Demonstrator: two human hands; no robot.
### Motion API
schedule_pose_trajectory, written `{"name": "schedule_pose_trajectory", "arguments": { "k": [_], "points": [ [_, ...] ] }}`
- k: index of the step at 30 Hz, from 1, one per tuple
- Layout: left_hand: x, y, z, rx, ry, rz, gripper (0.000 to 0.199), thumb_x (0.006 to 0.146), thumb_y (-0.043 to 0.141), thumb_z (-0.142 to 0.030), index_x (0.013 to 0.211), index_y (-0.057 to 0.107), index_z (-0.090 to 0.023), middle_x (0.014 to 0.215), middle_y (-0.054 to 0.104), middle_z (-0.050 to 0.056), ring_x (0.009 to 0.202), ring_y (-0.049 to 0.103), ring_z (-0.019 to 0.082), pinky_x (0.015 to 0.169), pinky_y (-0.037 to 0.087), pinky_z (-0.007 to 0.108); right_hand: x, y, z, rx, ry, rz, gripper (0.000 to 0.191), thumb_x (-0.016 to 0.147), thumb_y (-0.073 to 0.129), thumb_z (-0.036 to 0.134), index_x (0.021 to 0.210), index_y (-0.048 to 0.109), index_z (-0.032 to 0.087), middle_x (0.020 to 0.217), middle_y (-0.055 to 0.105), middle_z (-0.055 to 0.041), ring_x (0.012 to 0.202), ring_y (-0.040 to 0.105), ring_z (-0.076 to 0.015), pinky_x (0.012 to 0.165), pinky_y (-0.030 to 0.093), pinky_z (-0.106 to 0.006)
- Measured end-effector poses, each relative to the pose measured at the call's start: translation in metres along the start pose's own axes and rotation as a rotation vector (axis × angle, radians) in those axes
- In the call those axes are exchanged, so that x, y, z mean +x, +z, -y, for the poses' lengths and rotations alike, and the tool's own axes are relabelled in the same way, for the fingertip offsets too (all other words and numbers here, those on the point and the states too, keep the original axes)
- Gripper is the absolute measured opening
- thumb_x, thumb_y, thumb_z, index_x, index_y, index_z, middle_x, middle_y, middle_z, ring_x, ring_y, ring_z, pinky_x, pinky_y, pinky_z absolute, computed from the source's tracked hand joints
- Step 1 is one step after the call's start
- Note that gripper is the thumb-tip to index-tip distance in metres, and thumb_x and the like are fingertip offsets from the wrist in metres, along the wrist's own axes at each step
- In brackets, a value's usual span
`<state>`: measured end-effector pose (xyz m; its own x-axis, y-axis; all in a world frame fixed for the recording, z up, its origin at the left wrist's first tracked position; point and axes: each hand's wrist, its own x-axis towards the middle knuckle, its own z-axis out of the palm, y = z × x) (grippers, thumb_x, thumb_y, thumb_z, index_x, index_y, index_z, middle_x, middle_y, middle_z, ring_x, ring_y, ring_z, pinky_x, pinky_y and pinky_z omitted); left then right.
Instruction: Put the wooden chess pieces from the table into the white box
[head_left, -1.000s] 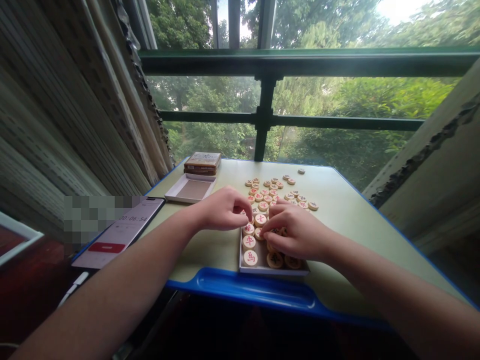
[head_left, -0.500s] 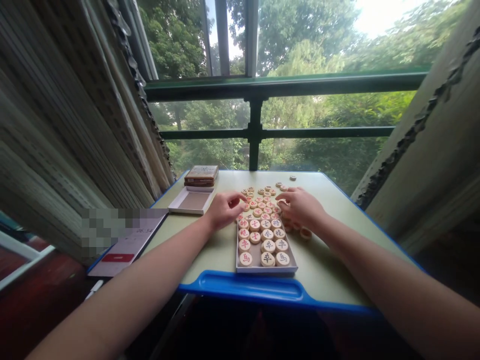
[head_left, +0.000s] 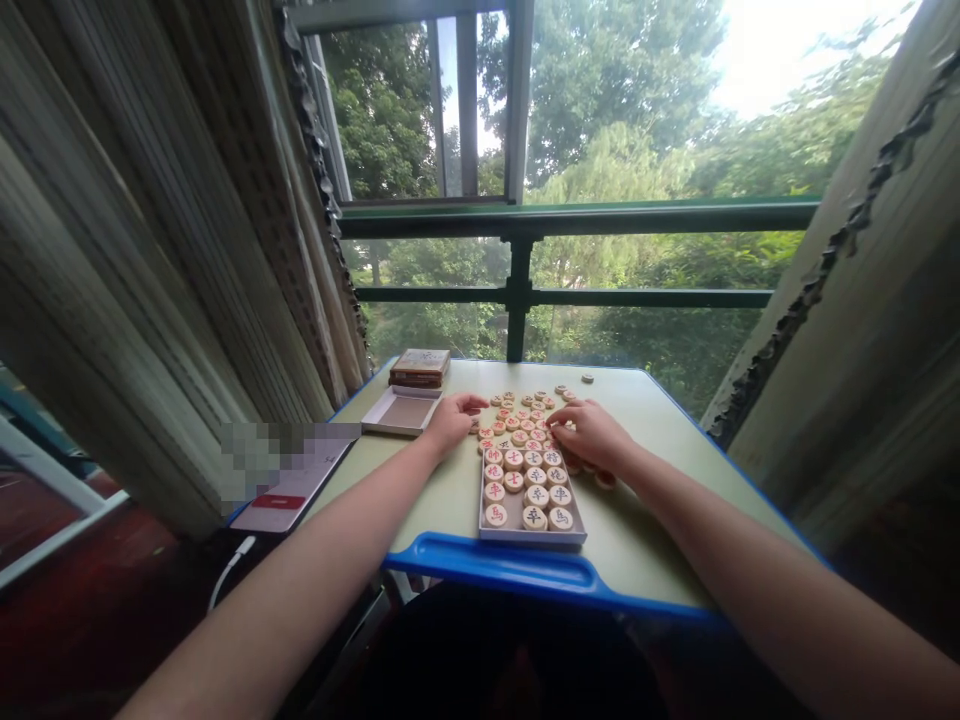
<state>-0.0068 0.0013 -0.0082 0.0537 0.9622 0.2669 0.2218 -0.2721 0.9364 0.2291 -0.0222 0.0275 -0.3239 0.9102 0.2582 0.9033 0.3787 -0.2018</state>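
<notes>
Round wooden Chinese chess pieces with red and dark characters fill a shallow white box tray (head_left: 529, 537) in rows. More of the pieces (head_left: 525, 412) lie loose on the table just beyond it. My left hand (head_left: 452, 421) rests with fingers extended at the left edge of the loose group, holding nothing visible. My right hand (head_left: 592, 436) curls over the loose pieces at the tray's far right corner, and its fingers hide whatever lies beneath. A few pieces (head_left: 585, 472) sit partly under that hand.
A pale green table (head_left: 660, 440) with a blue rim (head_left: 487, 564) stands at a barred window. An empty white box lid (head_left: 400, 414) and a small brown box (head_left: 418, 368) lie at the left, beside a phone (head_left: 289, 490) with a charging cable (head_left: 229, 565). Curtains hang on both sides.
My hands have drawn apart and off the tray, toward the loose pieces. The view has tilted upward, so the table sits lower and smaller in the picture.
</notes>
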Motion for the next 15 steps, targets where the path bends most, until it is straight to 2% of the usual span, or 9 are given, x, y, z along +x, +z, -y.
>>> {"name": "schedule_pose_trajectory", "arguments": {
  "k": [4, 8, 12, 15],
  "points": [
    [-0.004, -0.001, -0.001, 0.240, 0.048, 0.032, 0.044, 0.049, 0.041, 0.006, 0.079, 0.068, -0.012, 0.080, 0.062, 0.004, 0.071, 0.053, 0.012, 0.064, 0.045, 0.023, -0.001, 0.002, -0.002, 0.008, 0.002, -0.018, 0.027, 0.076, 0.050, 0.024, 0.092, 0.071, 0.024, 0.093, 0.066, -0.0051, 0.091, 0.051, -0.0218, 0.080, 0.039, -0.029],
    [-0.006, 0.001, -0.004, 0.378, 0.083, 0.066, 0.046, 0.052, 0.041, 0.006, 0.084, 0.069, -0.013, 0.078, 0.060, 0.003, 0.067, 0.050, 0.011, 0.064, 0.043, 0.022, 0.002, 0.006, -0.006, -0.022, 0.027, -0.060, 0.030, 0.079, 0.047, 0.023, 0.099, 0.069, 0.022, 0.102, 0.065, -0.0063, 0.094, 0.051, -0.0224, 0.083, 0.039, -0.030],
    [-0.006, 0.002, -0.006, 0.432, 0.071, 0.011, 0.034, 0.058, 0.050, 0.001, 0.084, 0.068, -0.013, 0.087, 0.061, 0.005, 0.071, 0.053, 0.012, 0.067, 0.045, 0.023, 0.005, 0.009, -0.015, -0.070, 0.094, -0.083, 0.035, 0.081, 0.044, 0.024, 0.109, 0.065, 0.020, 0.114, 0.061, -0.0079, 0.101, 0.049, -0.0244, 0.091, 0.036, -0.033],
    [-0.005, 0.001, -0.006, 0.440, 0.013, -0.043, 0.025, 0.061, 0.056, -0.004, 0.082, 0.067, -0.012, 0.084, 0.064, 0.006, 0.073, 0.057, 0.014, 0.068, 0.047, 0.024, 0.008, 0.011, -0.021, -0.062, 0.141, -0.099, 0.038, 0.083, 0.041, 0.025, 0.113, 0.062, 0.019, 0.120, 0.058, -0.0076, 0.107, 0.048, -0.0247, 0.095, 0.033, -0.034]
  ]
}}
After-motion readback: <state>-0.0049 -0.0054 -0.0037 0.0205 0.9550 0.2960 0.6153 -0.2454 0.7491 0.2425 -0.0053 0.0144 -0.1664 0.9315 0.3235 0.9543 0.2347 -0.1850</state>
